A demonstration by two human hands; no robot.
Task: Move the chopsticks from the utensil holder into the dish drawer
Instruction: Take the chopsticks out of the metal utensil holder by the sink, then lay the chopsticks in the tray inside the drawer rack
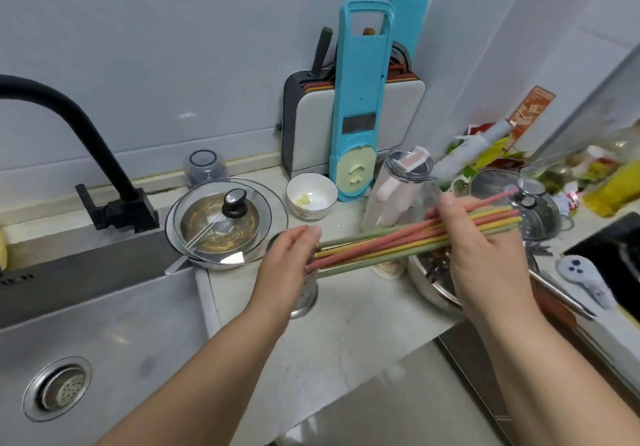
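We record a black faucet [69, 140] above a steel sink [86, 341], and a glass-lidded pot [225, 220] on the counter just beside it. Behind we note a white bowl [311, 196], a blue slicer [360, 106] leaning upright against a knife block [311, 126], and a lidded tumbler [394, 192].

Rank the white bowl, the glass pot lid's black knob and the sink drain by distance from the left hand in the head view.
From the left hand:
1. White bowl, just beyond it on the counter, slightly right.
2. Black knob of the glass lid, beyond and to its left.
3. Sink drain, far left, down in the basin.
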